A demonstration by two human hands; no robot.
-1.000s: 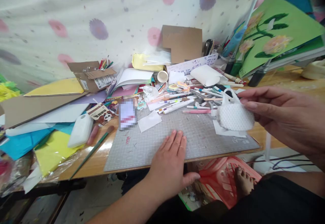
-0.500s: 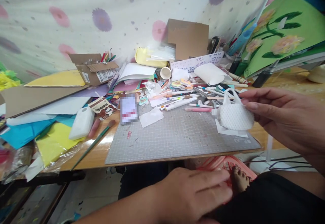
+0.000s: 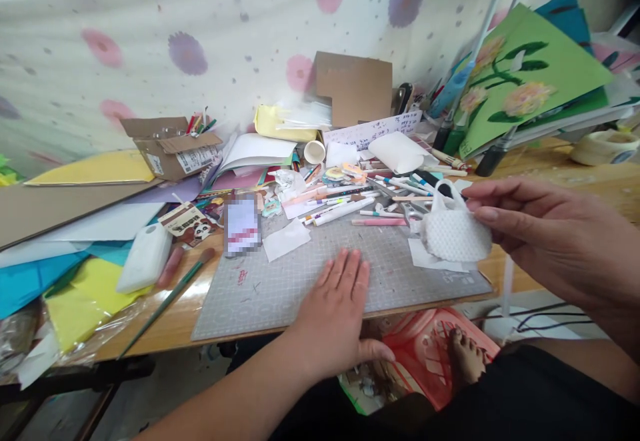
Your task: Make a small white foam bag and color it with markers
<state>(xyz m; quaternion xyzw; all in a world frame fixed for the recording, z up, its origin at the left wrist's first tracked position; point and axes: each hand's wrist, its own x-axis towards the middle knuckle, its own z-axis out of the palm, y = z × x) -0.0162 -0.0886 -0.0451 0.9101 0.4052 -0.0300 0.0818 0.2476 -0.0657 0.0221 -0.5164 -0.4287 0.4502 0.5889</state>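
Between the thumb and fingers of my right hand (image 3: 540, 228) is a small white handbag (image 3: 456, 233) with a dimpled surface and two looped handles. The pinch is at its right side, above the right end of the grey cutting mat (image 3: 395, 274). My left hand (image 3: 337, 308) lies palm down over the mat's front edge, fingers stretched out and the thumb spread to the right, holding nothing. White paper (image 3: 423, 254) shows on the mat below the bag. A second paper piece (image 3: 287, 240) lies beside the phone (image 3: 243, 224).
Several pens (image 3: 340, 211) are heaped behind the mat. To the left are a paintbrush (image 3: 170, 301), a white bottle (image 3: 146, 258) and coloured paper (image 3: 83, 301). A cardboard box (image 3: 167, 151) stands at the back left. Below the table edge is a red plastic basket (image 3: 425, 341).
My left hand has moved from above my lap up and left onto the mat, its fingers now pointing forward. My right hand still pinches the white handbag. The view has shifted slightly.
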